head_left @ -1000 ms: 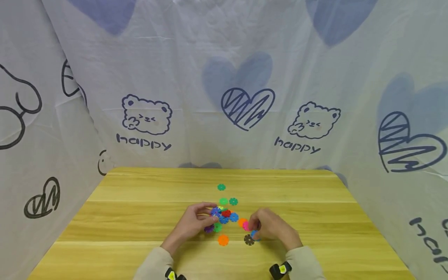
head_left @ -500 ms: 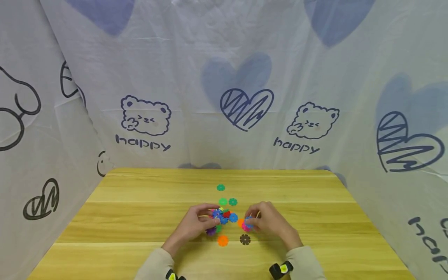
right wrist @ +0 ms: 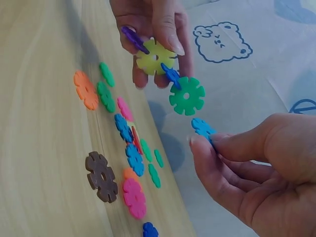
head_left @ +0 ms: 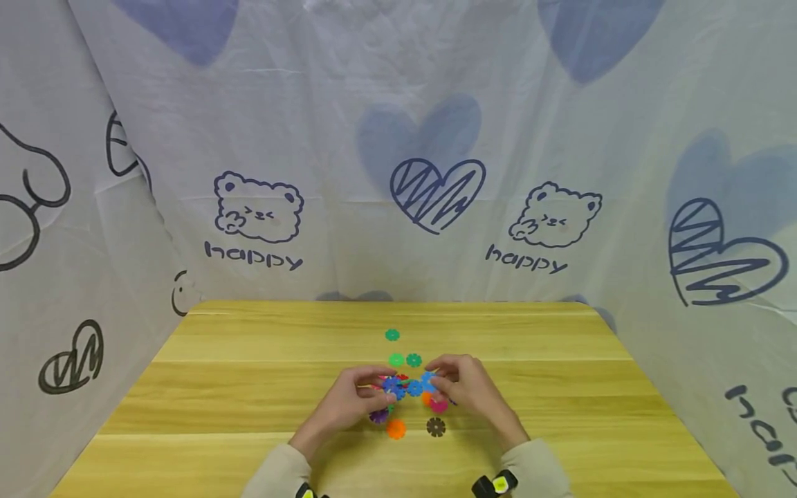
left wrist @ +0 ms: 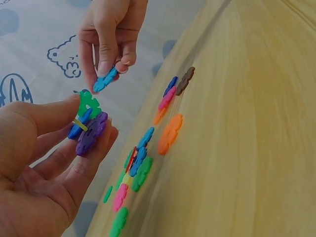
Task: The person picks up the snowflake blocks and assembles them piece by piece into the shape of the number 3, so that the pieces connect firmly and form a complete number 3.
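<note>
My left hand (head_left: pixel 349 401) grips a joined chain of plastic snowflake discs above the table. In the right wrist view the chain runs from a purple disc (right wrist: pixel 134 39) through a yellow disc (right wrist: pixel 154 57) and a dark blue disc (right wrist: pixel 171 75) to a green disc (right wrist: pixel 186 96) at its free end. Thumb and fingers of my right hand (head_left: pixel 470 387) pinch a single light blue snowflake disc (right wrist: pixel 202 128). It sits just beside the green disc, with a small gap between them in the left wrist view. My right fingers cover part of its edge.
Loose snowflake discs lie on the wooden table (head_left: pixel 249 387) under and around the hands. Nearest me are an orange disc (head_left: pixel 396 429) and a brown disc (head_left: pixel 436 427); a pink disc (right wrist: pixel 134 198) overlaps another orange one. Green discs (head_left: pixel 392 335) lie farther back. A printed cloth hangs behind.
My right hand has lifted the light blue disc from beside the brown one and brought it up and left towards the chain. The left hand, still gripping the chain, has shifted slightly right.
</note>
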`<state>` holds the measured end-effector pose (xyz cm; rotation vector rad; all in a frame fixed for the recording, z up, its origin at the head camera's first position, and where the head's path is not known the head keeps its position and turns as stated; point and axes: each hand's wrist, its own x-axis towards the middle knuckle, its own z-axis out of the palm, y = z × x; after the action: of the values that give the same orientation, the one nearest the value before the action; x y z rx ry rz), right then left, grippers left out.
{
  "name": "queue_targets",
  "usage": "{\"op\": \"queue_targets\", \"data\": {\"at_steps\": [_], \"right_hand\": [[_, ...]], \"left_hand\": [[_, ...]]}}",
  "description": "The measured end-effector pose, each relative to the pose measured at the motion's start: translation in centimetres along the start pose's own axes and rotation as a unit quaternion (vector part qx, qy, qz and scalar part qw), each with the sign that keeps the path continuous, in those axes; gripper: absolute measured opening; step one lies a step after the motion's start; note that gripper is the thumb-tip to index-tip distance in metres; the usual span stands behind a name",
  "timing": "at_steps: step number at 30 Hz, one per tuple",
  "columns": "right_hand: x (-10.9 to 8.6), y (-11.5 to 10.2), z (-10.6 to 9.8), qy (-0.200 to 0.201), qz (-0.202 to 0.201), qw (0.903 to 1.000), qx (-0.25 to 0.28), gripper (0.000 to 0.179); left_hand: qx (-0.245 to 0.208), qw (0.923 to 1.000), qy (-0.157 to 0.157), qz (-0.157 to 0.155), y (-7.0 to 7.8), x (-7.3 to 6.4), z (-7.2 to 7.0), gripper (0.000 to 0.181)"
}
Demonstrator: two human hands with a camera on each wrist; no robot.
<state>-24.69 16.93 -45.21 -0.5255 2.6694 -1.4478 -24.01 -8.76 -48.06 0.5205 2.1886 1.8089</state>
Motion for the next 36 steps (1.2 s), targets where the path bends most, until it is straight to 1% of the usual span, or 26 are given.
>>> {"op": "queue_targets", "data": {"at_steps": [3, 8, 13, 18, 22, 27, 32, 36], "right_hand": [[0.1, -0.06, 0.24, 0.001, 0.0, 0.9998, 0.017, 0.019], [0.09, -0.1, 0.47, -0.004, -0.003, 0.9997, 0.024, 0.018], [0.0, -0.18, 0.63, -0.009, -0.001, 0.9998, 0.019, 0.02], [-0.03, -0.38, 0.65, -0.005, 0.001, 1.0, -0.002, 0.02], [-0.05, -0.43, 0.57, -0.006, 0.0, 0.9999, -0.012, 0.02], [0.12, -0.37, 0.36, -0.011, 0.004, 0.9999, -0.009, 0.02], [0.24, -0.24, 0.32, -0.016, 0.006, 0.9998, -0.009, 0.021], [0.28, -0.23, 0.43, -0.023, 0.006, 0.9997, -0.011, 0.021]], "left_hand": [[0.011, 0.9999, -0.001, -0.001, 0.04, -0.04, -0.01, 0.046], [0.015, 0.9999, -0.005, -0.001, 0.37, -0.25, 0.13, 0.046], [0.026, 0.9996, -0.009, -0.006, 0.32, -0.35, 0.18, 0.047], [0.026, 0.9994, -0.019, -0.009, 0.2, -0.15, 0.11, 0.049], [0.031, 0.9992, -0.026, -0.003, 0.1, -0.03, 0.01, 0.048], [0.037, 0.9988, -0.034, 0.001, 0.12, 0.13, -0.09, 0.047], [0.039, 0.9986, -0.035, 0.002, 0.18, 0.13, -0.1, 0.047], [0.037, 0.9985, -0.039, -0.002, 0.28, 0.09, -0.1, 0.047]]}}
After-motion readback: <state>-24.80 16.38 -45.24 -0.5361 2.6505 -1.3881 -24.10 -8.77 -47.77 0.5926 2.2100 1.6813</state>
